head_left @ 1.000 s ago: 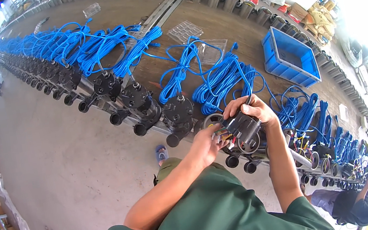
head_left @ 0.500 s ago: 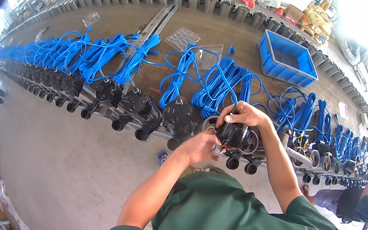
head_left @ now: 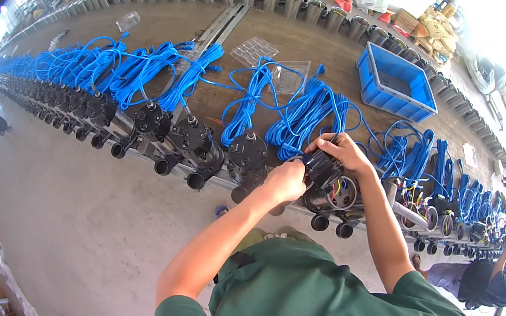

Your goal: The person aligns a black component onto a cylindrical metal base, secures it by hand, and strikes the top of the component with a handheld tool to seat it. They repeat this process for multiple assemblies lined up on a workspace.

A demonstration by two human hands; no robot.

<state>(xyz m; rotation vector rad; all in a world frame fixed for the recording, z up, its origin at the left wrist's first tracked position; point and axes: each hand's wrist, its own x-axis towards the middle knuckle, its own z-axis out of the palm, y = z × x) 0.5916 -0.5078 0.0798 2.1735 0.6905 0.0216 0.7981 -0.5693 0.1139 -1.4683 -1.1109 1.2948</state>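
Note:
A black round pump cover (head_left: pixel 320 169) is tilted on its side in my right hand (head_left: pixel 347 153), whose fingers curl over its top edge. My left hand (head_left: pixel 288 181) is closed against the cover's left side; its fingertips and whatever they hold are hidden. Just below the cover is an open metal pump cylinder (head_left: pixel 344 195) with yellow, red and blue wires showing in its mouth. To the left of my hands stands a pump with a black cover (head_left: pixel 247 152) fitted on top. Blue cable coils (head_left: pixel 307 115) lie on the table right behind my hands.
A row of capped pumps (head_left: pixel 193 142) runs off to the far left. Open cylinders with loose wires (head_left: pixel 433 211) continue on the right, where another person (head_left: pixel 497 278) works. A blue crate (head_left: pixel 396 84) and clear plastic trays (head_left: pixel 254 51) lie on the table (head_left: pixel 189 95).
My left hand has moved right and up, from the wires to the cover's side. The cover has been turned in my right hand. Coloured wires now show in the cylinder's mouth.

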